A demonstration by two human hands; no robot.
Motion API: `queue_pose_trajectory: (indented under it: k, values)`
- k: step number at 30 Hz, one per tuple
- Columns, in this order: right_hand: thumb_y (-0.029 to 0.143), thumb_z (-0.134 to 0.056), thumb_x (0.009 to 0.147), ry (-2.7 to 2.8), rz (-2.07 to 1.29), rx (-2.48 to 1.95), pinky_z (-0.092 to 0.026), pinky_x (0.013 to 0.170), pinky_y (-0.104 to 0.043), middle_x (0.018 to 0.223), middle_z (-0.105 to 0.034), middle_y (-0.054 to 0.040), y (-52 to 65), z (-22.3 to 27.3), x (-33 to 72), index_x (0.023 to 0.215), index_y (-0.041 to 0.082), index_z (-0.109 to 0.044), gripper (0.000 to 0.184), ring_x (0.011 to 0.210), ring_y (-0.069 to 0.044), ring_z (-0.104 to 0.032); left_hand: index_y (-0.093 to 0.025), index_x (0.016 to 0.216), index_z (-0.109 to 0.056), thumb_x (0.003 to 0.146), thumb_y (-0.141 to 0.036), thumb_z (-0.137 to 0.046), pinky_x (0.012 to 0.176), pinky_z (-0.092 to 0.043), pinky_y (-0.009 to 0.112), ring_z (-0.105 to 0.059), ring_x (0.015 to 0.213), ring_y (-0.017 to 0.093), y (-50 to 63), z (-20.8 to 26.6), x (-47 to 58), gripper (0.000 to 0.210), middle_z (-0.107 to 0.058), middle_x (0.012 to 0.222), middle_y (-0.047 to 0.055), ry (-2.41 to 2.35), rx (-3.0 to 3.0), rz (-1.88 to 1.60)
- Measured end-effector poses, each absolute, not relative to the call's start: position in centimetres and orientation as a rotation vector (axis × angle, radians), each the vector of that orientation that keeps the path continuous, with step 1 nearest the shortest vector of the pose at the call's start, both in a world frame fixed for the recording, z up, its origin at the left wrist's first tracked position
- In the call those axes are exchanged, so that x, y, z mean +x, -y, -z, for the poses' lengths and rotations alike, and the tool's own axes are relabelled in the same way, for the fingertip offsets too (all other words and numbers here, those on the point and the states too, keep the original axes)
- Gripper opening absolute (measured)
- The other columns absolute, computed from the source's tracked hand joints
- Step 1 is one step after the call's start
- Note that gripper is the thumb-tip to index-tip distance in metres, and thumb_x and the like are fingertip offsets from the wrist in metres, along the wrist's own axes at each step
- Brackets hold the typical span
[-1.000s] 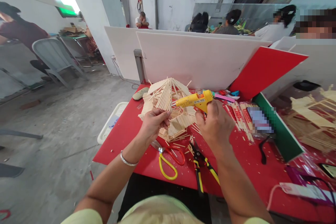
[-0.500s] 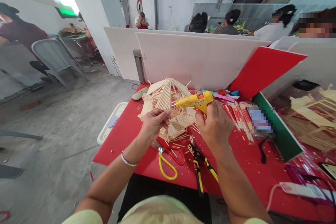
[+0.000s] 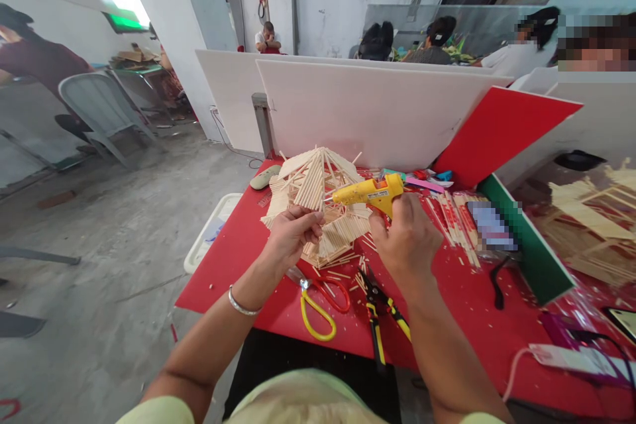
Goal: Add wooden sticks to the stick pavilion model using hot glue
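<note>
A yellow hot glue gun [image 3: 365, 192] is in my right hand [image 3: 410, 232], its fingers wrapped round the handle. The metal nozzle points left, at the lower right edge of a roof panel of thin wooden sticks [image 3: 311, 185]. This panel belongs to a small pavilion-like model [image 3: 338, 238] built of sticks. My left hand [image 3: 298, 228] pinches the panel's lower edge between thumb and fingers; whether a loose stick is also in that pinch I cannot tell. Scissors [image 3: 318, 311] with red and yellow handles and black-and-yellow pliers [image 3: 380, 311] lie nearer to me.
Bundled sticks [image 3: 454, 225] and a phone [image 3: 491, 225] lie at the right, beside a green board [image 3: 529, 252]. White panels [image 3: 368, 112] stand behind the red table [image 3: 223, 271]. A second stick model [image 3: 596, 212] is far right. Several people sit beyond the panels.
Almost nothing differs. My hands, the glue gun and the stick model keep their places, with only a very slight shift of the view.
</note>
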State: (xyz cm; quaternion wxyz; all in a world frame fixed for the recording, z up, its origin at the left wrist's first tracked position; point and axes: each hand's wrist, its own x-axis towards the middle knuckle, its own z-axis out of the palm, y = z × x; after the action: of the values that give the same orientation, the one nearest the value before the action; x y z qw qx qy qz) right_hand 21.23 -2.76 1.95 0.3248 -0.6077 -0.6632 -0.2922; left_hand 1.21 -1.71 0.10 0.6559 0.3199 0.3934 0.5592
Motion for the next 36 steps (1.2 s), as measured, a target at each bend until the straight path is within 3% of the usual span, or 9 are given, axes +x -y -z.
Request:
queue_pose_trajectory:
  k: [36]
  values:
    - [0.028,-0.052,0.088,1.775,0.765,-1.521,-0.037,0.062,-0.029,0.092,-0.065,-0.0055,3.72,-1.58,21.41,0.106,0.015,-0.060,0.023,0.079,-0.017,-0.059,-0.010,0.074,-0.067,0.065,-0.025,-0.084,0.043,-0.045,0.016,-0.057,0.045,0.007,1.61,0.64,0.90,0.025,-0.066,0.059,0.003,-0.857,0.730,-1.277]
